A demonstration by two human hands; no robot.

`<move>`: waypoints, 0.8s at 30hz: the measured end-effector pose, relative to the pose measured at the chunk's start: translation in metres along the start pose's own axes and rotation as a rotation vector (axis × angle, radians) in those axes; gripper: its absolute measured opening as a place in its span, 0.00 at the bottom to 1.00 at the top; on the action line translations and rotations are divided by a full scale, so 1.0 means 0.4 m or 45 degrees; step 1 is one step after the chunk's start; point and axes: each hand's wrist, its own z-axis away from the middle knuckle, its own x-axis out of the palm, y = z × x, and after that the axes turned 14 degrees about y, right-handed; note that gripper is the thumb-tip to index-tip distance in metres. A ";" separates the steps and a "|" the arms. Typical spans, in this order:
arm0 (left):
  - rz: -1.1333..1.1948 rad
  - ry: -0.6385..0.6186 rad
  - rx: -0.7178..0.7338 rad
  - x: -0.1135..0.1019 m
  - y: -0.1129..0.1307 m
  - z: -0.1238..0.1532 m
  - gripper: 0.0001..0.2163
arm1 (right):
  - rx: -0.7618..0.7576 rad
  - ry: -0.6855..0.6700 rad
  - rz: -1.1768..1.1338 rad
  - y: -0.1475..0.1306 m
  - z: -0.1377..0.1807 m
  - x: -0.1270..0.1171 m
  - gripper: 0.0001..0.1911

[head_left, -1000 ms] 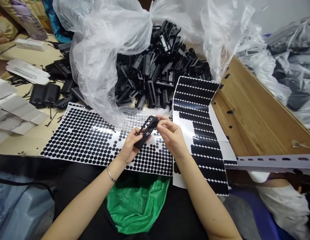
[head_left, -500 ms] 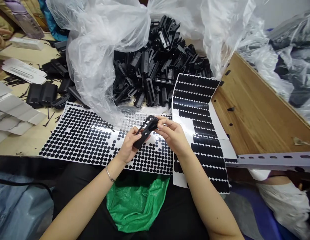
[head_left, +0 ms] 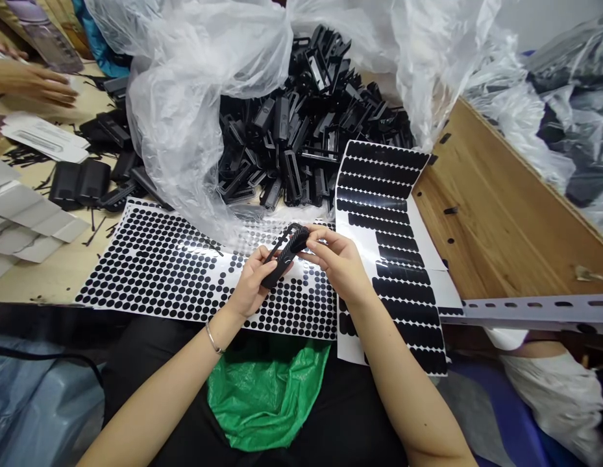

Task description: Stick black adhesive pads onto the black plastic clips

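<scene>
So, beyond the left hand [head_left: 250, 282]: heap of black parts [head_left: 291, 143]; plastic bag [head_left: 179, 117] bunched in front of its left side.
Far left of it: a co-worker's hand [head_left: 36, 81].
Held part [head_left: 282, 264]: gripped at its near end by the left hand, slanting away and rightward to the right hand [head_left: 337, 259].
Right hand: fingers bent at the far end; pinching or only touching, cannot tell.
Beneath both: dot sheet [head_left: 159, 266] on a pale surface [head_left: 52, 285].
Right of the right hand: strip sheet [head_left: 398, 224], wooden panel [head_left: 505, 227].

Held black piece [head_left: 283, 264] partly hidden, bottle [head_left: 49, 42] cropped above, white boxes [head_left: 31, 209] cropped left
</scene>
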 end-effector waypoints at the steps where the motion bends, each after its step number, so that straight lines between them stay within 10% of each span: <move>1: 0.001 -0.003 0.000 0.000 0.000 0.000 0.15 | 0.000 0.004 0.005 0.000 0.000 0.000 0.15; 24: -0.007 0.006 0.037 -0.001 -0.004 -0.002 0.15 | -0.099 0.023 0.041 -0.001 0.008 0.003 0.13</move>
